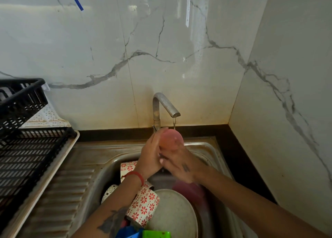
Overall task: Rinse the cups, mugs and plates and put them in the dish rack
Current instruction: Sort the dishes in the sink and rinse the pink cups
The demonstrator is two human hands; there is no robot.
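A pink cup [172,140] is held up under the thin stream from the tap [162,108]. My left hand [151,156] grips its left side, and my right hand [179,164] holds it from below on the right. In the sink [100,167] beneath lie mugs with red flower print [144,206], a grey speckled plate [175,214], a pink dish [190,191] and a white patterned cup [109,192]. The black dish rack [27,147] stands on the left, on a tray.
Blue [128,232] and green [156,234] plastic items lie at the sink's near edge. A ribbed steel drainboard [68,189] runs between sink and rack. Marble walls close the back and right; a dark counter strip [239,158] borders the sink on the right.
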